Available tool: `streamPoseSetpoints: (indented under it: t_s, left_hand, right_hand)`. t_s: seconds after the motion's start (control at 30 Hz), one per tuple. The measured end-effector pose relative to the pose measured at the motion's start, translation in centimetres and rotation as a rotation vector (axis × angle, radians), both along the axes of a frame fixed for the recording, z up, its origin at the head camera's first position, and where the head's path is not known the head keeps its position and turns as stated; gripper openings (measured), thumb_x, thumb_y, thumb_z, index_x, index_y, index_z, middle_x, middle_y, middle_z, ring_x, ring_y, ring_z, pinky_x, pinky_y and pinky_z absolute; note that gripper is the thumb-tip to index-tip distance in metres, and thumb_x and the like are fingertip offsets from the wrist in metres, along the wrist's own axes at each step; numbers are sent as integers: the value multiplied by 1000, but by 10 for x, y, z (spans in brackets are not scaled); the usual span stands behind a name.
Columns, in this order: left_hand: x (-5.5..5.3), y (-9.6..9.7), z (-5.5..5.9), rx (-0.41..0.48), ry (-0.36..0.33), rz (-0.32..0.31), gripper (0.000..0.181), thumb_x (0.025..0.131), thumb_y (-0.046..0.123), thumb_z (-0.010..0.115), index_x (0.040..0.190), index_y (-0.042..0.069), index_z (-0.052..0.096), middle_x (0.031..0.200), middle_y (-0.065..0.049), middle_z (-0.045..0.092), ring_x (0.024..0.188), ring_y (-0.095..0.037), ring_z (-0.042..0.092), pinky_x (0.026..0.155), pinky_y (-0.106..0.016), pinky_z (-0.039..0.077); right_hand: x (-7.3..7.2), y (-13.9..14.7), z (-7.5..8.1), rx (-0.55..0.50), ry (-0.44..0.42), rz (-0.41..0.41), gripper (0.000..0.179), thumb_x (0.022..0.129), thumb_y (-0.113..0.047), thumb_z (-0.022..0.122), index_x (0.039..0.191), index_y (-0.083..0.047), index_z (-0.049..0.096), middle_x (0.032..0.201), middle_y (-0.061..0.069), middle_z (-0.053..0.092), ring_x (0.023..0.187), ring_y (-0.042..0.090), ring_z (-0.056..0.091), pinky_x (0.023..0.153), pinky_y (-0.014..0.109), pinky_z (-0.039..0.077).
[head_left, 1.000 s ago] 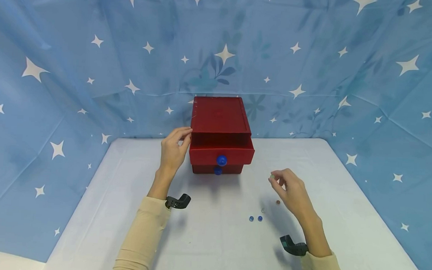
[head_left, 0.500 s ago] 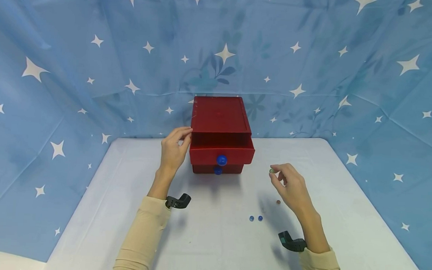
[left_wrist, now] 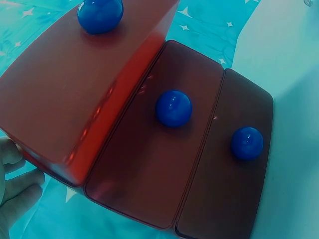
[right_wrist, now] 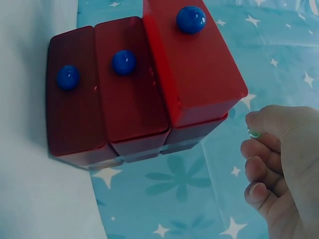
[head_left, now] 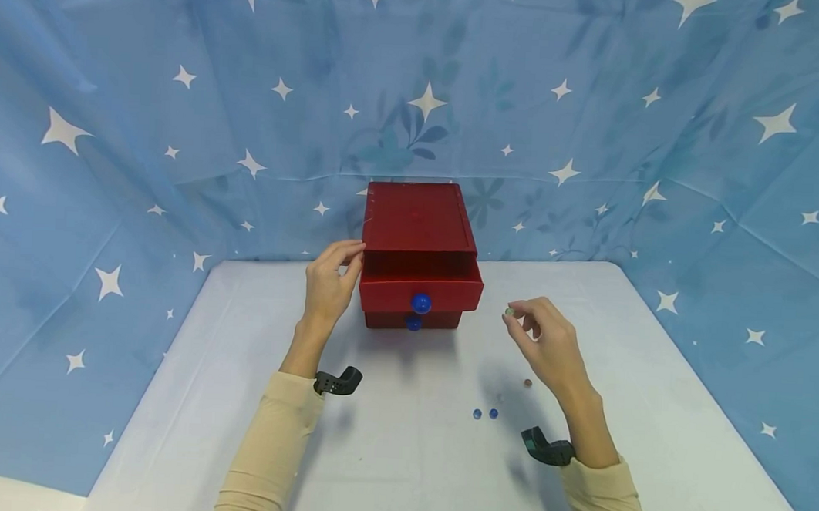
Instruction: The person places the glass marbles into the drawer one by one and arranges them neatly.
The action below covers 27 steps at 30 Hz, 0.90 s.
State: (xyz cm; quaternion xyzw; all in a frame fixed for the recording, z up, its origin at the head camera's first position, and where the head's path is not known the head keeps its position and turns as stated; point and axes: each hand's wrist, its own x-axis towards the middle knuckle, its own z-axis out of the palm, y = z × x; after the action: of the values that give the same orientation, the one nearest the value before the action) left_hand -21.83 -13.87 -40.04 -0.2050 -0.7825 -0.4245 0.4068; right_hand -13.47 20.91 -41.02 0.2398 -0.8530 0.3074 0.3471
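Observation:
A red chest of drawers (head_left: 418, 216) with round blue knobs stands at the back of the table, its top drawer (head_left: 388, 294) pulled out. My left hand (head_left: 327, 286) rests its fingertips against the chest's left side, by the upper edge; the left wrist view shows these fingers (left_wrist: 22, 189) beside the drawer. Between thumb and forefinger my right hand (head_left: 549, 344) pinches a small greenish glass marble (right_wrist: 253, 133). It is raised over the table, right of the drawer and apart from it. The inside bottom of the drawer is hidden behind its front.
Two blue marbles (head_left: 494, 413) lie on the white table (head_left: 399, 456) in front of the right hand's shadow. A brown marble (head_left: 528, 383) and a faint clear one (head_left: 500, 398) are close by. A blue starry cloth (head_left: 284, 125) hangs behind the table.
My right hand has moved forward and slightly left, nearer the drawer, carrying the greenish marble. The left hand and the chest have stayed in place.

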Motion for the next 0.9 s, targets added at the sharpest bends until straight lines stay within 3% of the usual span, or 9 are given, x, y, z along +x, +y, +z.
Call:
streamPoseSetpoints:
  t_s: [0.23, 0.9]
  left_hand:
    - [0, 1, 0, 1, 9, 1, 18, 94, 3, 66, 108, 0, 76, 110, -14, 75, 87, -26, 74, 80, -34, 62]
    - [-2, 2, 0, -1, 22, -3, 18, 94, 3, 66, 108, -1, 76, 109, -15, 75, 87, -26, 74, 80, -35, 63]
  right_hand:
    - [-2, -7, 8, -15, 18, -9, 23, 83, -3, 79, 104, -1, 69, 88, 8, 66, 71, 13, 54, 66, 7, 43]
    - [-23, -26, 29, -38, 108, 39, 22, 83, -1, 79, 104, 0, 70, 87, 11, 67, 70, 15, 56, 61, 20, 48]
